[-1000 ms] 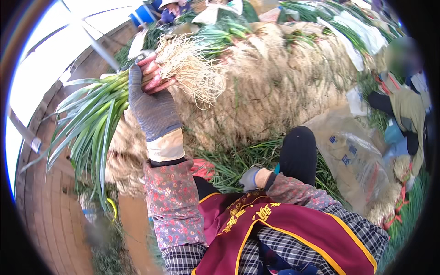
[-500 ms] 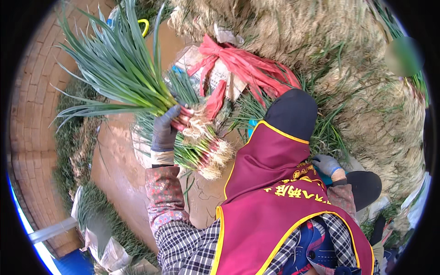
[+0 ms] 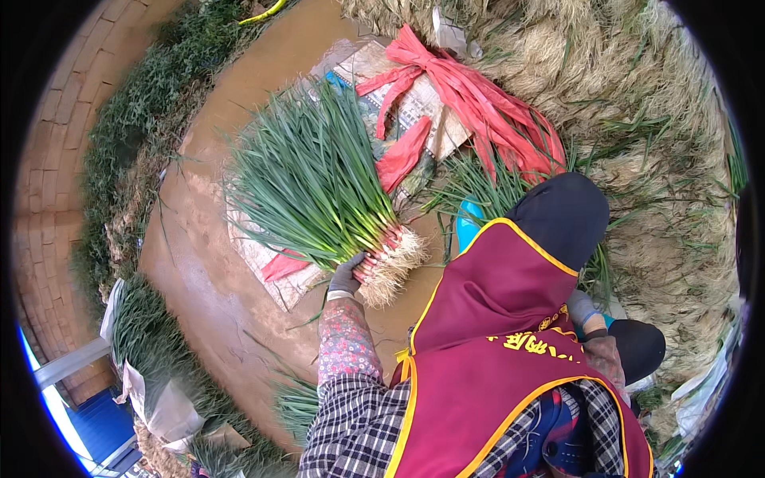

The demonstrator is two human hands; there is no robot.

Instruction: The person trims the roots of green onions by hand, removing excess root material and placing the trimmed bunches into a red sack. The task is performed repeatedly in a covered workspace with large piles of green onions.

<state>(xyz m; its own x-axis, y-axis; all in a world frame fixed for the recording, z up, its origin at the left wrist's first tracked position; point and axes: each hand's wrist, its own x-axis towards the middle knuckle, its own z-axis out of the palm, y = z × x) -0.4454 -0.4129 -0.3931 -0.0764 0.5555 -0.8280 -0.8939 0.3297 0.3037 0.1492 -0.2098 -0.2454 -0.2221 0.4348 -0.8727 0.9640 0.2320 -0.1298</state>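
A thick heap of spring onions, with long green leaves, reddish bases and pale roots, lies on a flattened light sack over wet ground. My gloved left hand is closed around stems at the near edge of the heap, just behind the roots. The leaves point away to the upper left. By my bent right knee rests my gloved right hand. It is partly covered by the maroon apron, and its fingers are mostly hidden.
Pink plastic strips lie on a printed sack beyond the heap. Banked spring onions with matted pale roots rise on the right. Loose green leaves lie near my knee. More greenery lines the left edge, beside brick paving.
My left hand has come down and to the right, laying the raised bunch of spring onions onto the others on the sack. My right hand stays by the knee.
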